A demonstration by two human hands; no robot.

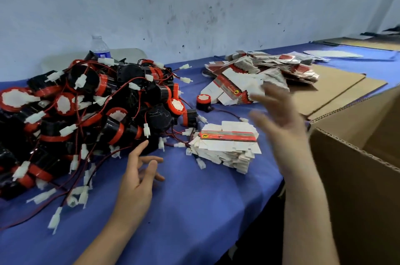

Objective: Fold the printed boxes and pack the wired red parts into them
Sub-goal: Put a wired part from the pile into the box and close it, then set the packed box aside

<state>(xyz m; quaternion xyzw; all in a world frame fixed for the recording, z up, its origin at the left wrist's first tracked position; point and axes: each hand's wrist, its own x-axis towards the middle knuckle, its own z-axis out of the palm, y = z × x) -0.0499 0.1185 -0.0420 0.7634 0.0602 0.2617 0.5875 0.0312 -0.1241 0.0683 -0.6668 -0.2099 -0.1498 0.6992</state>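
Note:
A big heap of wired red and black parts [86,109] with white plug ends covers the left of the blue table. One single red part [203,101] stands apart, right of the heap. A neat stack of flat printed boxes [227,145] lies in the middle; a loose pile of flat boxes [259,72] lies behind it. My left hand [138,173] hovers open at the heap's near edge, fingers spread, holding nothing. My right hand [279,117] is blurred, raised open above the table right of the stack, empty.
A large open cardboard carton [357,156] stands at the right, off the table edge. Flat brown cardboard sheets [337,89] lie at the back right. A water bottle [100,48] stands behind the heap by the wall. The blue tablecloth [194,199] shows bare near me.

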